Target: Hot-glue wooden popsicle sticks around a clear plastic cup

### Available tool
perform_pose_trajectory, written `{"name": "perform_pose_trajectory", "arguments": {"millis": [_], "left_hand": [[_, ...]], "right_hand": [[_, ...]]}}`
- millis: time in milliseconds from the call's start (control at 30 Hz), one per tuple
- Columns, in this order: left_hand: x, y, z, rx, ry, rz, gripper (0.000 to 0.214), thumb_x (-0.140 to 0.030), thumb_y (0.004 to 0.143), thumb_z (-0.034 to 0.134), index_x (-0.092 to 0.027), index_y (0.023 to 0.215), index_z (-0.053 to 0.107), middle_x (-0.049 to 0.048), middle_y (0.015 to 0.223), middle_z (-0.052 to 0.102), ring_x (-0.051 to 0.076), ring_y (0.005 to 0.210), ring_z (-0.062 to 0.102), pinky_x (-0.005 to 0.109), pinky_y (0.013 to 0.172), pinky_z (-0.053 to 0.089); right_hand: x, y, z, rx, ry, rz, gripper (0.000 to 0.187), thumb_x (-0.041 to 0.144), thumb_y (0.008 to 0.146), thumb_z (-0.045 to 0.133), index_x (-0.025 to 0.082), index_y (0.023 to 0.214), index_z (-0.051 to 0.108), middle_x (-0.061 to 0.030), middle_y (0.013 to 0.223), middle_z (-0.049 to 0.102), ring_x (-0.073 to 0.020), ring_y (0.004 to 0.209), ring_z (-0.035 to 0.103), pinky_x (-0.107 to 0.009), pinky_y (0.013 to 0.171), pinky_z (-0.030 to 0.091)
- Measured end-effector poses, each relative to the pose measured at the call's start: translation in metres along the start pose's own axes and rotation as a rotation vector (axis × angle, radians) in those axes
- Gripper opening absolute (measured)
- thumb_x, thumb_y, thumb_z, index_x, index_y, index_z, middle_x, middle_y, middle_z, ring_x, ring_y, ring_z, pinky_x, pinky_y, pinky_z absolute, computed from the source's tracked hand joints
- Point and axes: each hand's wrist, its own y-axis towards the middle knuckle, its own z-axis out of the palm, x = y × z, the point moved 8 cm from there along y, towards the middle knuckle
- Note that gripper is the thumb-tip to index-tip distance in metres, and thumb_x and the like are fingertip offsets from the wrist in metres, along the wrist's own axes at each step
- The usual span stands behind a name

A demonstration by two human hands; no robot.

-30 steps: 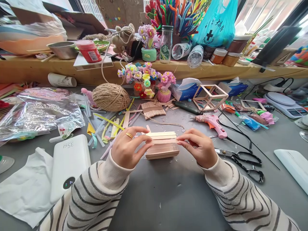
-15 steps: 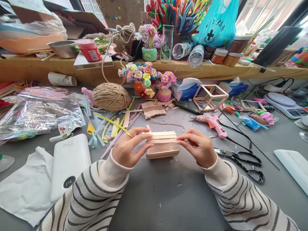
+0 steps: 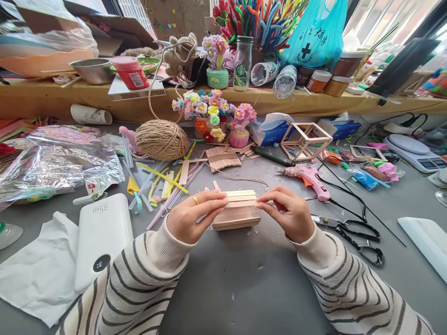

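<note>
A small box of glued wooden craft sticks (image 3: 237, 217) stands on the grey table in front of me. Along its top lie pale loose sticks (image 3: 240, 199). My left hand (image 3: 190, 218), with a gold ring, pinches the left ends of these sticks with thumb and fingers. My right hand (image 3: 289, 211) pinches their right ends the same way. Both wrists in striped sleeves rest near the table.
A pink glue gun (image 3: 309, 179) and black scissors (image 3: 359, 235) lie to the right. A white power bank (image 3: 99, 237) and a paper sheet lie left. A twine ball (image 3: 162, 139), loose sticks (image 3: 221, 159), a wooden cube frame (image 3: 305, 139) and pipe-cleaner flowers stand behind.
My left hand has shifted slightly right and its fingers have closed more along the sticks. The box and my right hand have stayed almost still.
</note>
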Motion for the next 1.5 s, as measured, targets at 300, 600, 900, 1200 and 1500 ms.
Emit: {"name": "perform_pose_trajectory", "arguments": {"millis": [300,600,900,1200,1500], "left_hand": [[-0.001,0.0,-0.001,0.006,0.004,0.007,0.022,-0.011,0.08,0.049,-0.016,0.096,0.064,0.0081,0.097,0.068,0.016,0.094,0.062,0.028,0.088,0.05],[0.001,-0.002,0.0,-0.022,-0.009,-0.012,0.022,-0.013,0.08,0.05,-0.017,0.097,0.063,0.0076,0.097,0.068,0.017,0.095,0.062,0.03,0.088,0.05],[0.002,0.003,-0.005,-0.057,0.056,-0.076,0.025,-0.019,0.076,0.057,-0.015,0.1,0.061,0.0087,0.095,0.067,0.017,0.088,0.063,0.027,0.081,0.051],[0.022,-0.002,0.007,0.012,-0.109,-0.293,0.025,-0.027,0.081,0.05,-0.015,0.098,0.063,0.0099,0.103,0.065,0.02,0.097,0.06,0.033,0.086,0.049],[0.019,-0.004,0.009,0.002,-0.082,-0.264,0.023,-0.023,0.08,0.049,-0.014,0.097,0.064,0.0109,0.101,0.066,0.018,0.094,0.061,0.032,0.085,0.049]], "right_hand": [[-0.003,-0.001,0.0,-0.003,-0.026,0.051,0.002,0.02,0.076,0.061,0.019,0.078,0.062,-0.0003,0.071,0.06,-0.0067,0.049,0.038,-0.023,0.049,0.038],[-0.003,-0.001,0.001,0.007,-0.044,0.086,0.004,0.022,0.076,0.061,0.019,0.078,0.061,0.0,0.071,0.059,-0.0071,0.05,0.038,-0.023,0.048,0.037],[-0.015,-0.003,0.003,0.015,-0.009,0.201,0.017,0.033,0.074,0.062,0.019,0.082,0.059,-0.0009,0.075,0.056,-0.0074,0.051,0.038,-0.024,0.051,0.039],[-0.033,-0.007,0.017,0.037,0.281,0.391,0.028,0.038,0.075,0.058,0.024,0.099,0.061,-0.006,0.106,0.057,-0.0174,0.099,0.053,-0.027,0.07,0.049],[-0.037,-0.014,0.031,0.121,0.404,0.484,0.029,0.037,0.075,0.058,0.024,0.101,0.06,-0.0047,0.115,0.057,-0.0185,0.113,0.048,-0.035,0.088,0.045]]}}
